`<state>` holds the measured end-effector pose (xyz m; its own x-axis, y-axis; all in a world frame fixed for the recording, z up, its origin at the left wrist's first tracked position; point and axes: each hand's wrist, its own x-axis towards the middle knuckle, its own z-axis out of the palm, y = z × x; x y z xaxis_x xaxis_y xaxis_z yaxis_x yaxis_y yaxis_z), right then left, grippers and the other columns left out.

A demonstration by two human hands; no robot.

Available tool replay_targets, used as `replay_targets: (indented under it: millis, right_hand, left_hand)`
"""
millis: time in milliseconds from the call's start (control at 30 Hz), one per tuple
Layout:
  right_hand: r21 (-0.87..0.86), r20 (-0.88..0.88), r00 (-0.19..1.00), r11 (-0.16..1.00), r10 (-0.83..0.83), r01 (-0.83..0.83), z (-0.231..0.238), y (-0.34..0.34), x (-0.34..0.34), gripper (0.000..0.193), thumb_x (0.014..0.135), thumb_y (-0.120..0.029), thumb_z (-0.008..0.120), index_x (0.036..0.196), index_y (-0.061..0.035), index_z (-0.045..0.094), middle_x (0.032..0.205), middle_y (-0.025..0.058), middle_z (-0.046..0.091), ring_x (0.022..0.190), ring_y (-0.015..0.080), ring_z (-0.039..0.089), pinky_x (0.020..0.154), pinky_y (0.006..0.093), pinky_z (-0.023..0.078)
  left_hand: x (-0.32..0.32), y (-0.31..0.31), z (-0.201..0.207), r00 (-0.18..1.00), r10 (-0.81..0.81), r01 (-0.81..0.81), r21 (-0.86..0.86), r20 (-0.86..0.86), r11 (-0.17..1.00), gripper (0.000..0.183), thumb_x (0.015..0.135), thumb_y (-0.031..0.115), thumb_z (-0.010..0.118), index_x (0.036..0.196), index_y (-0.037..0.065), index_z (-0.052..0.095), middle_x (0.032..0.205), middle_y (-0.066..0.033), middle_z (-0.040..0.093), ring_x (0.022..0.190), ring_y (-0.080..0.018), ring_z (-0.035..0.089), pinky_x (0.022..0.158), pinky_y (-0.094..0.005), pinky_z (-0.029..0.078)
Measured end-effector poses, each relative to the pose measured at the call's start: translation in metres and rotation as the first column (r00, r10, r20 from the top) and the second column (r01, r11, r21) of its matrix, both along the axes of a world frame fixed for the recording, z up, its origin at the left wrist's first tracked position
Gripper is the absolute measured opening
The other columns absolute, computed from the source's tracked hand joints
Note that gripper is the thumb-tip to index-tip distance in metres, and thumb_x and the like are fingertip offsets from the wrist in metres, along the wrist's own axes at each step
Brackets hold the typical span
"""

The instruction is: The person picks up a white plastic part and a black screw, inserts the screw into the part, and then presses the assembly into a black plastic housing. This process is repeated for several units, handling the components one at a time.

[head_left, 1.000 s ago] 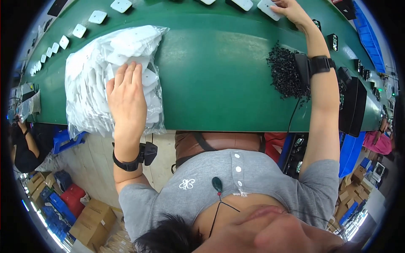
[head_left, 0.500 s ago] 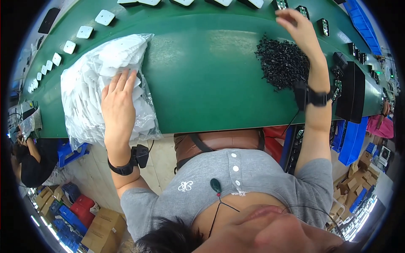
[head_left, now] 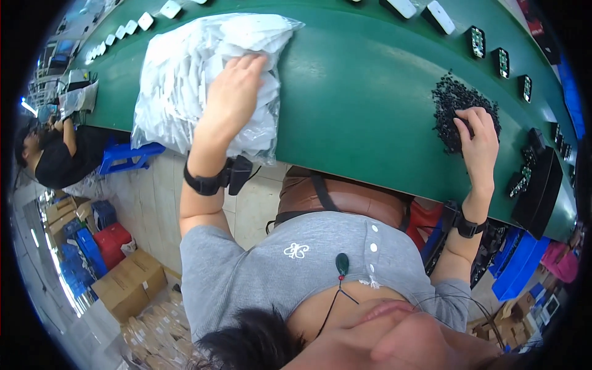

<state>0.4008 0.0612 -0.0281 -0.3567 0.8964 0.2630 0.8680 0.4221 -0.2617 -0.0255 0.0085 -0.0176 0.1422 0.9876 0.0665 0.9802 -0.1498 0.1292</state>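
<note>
The left hand rests on the clear bag of white parts, fingers together; any grip is indeterminate. The right hand curls over black pieces, apparently heaped on the surface for easy reach; its pinch cannot be confirmed.

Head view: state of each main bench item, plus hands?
Clear plastic bag, bulging with white pieces
Small black parts, loosely heaped
White-topped cases, covered
Circuit-board units, uncovered
Left hand, fingers bent, at the white pieces
Right hand, fingers curled, at the black parts, grip unclear
</note>
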Motion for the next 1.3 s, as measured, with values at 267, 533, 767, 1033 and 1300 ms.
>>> replay_targets:
  millis: [267, 533, 767, 1033, 1300]
  right_hand:
    - [0.029, -0.133, 0.991, 0.999, -0.026, 0.03, 0.003, 0.002, -0.01, 0.008, 0.084, -0.007, 0.07, 0.089, -0.0045, 0.065, 0.086, 0.0068, 0.058, 0.076, 0.0216, 0.058, 0.069, 0.0325, 0.047]
    - [-0.226, -0.687, 0.722, 0.968, -0.08, -0.107, 0.001, 0.008, -0.03, 0.005, 0.091, -0.001, 0.065, 0.095, 0.0001, 0.063, 0.088, 0.0005, 0.062, 0.078, 0.0089, 0.057, 0.071, 0.0215, 0.046]
    - [-0.36, -0.902, 0.37, 0.86, -0.222, -0.361, 0.024, 0.014, -0.084, 0.012, 0.094, -0.006, 0.063, 0.102, 0.0015, 0.061, 0.085, 0.0057, 0.063, 0.075, 0.0118, 0.059, 0.071, 0.0244, 0.048]
    - [-0.421, -0.89, 0.364, 0.798, -0.274, -0.43, 0.006, 0.018, -0.1, 0.006, 0.092, -0.007, 0.065, 0.093, -0.0013, 0.063, 0.09, 0.0009, 0.059, 0.078, 0.0085, 0.054, 0.071, 0.0213, 0.042]
    - [-0.386, -0.82, 0.56, 0.838, -0.12, -0.385, 0.001, 0.013, -0.099, 0.01, 0.092, -0.004, 0.066, 0.1, 0.0021, 0.064, 0.093, 0.0028, 0.06, 0.084, 0.0097, 0.058, 0.076, 0.0224, 0.047]
  left_hand:
    - [0.001, 0.016, -0.022, 0.957, 0.072, -0.02, 0.184, -0.282, 0.983, 0.019, 0.086, 0.013, 0.06, 0.103, 0.006, 0.065, 0.098, -0.0067, 0.067, 0.096, -0.0265, 0.062, 0.077, -0.0353, 0.049]
    - [0.044, -0.004, 0.035, 0.977, 0.072, -0.166, 0.512, 0.198, 0.843, 0.009, 0.092, 0.011, 0.059, 0.093, 0.004, 0.065, 0.085, -0.0105, 0.064, 0.08, -0.0278, 0.061, 0.068, -0.0379, 0.048]
    - [0.127, 0.034, 0.017, 0.44, -0.016, 0.013, 0.012, 0.898, 1.0, 0.017, 0.091, 0.009, 0.065, 0.106, 0.002, 0.06, 0.065, -0.011, 0.058, 0.052, -0.023, 0.059, 0.05, -0.034, 0.047]
    - [0.152, 0.042, -0.016, 0.556, -0.301, 0.072, 0.315, 0.775, 0.946, 0.02, 0.087, 0.002, 0.067, 0.107, 0.005, 0.065, 0.073, -0.0074, 0.064, 0.053, -0.011, 0.06, 0.047, -0.0237, 0.046]
    - [0.151, 0.042, -0.026, 0.535, -0.266, 0.047, 0.286, 0.802, 0.957, 0.014, 0.085, 0.0, 0.065, 0.099, 0.005, 0.063, 0.076, -0.012, 0.063, 0.063, -0.0279, 0.062, 0.053, -0.0355, 0.05]
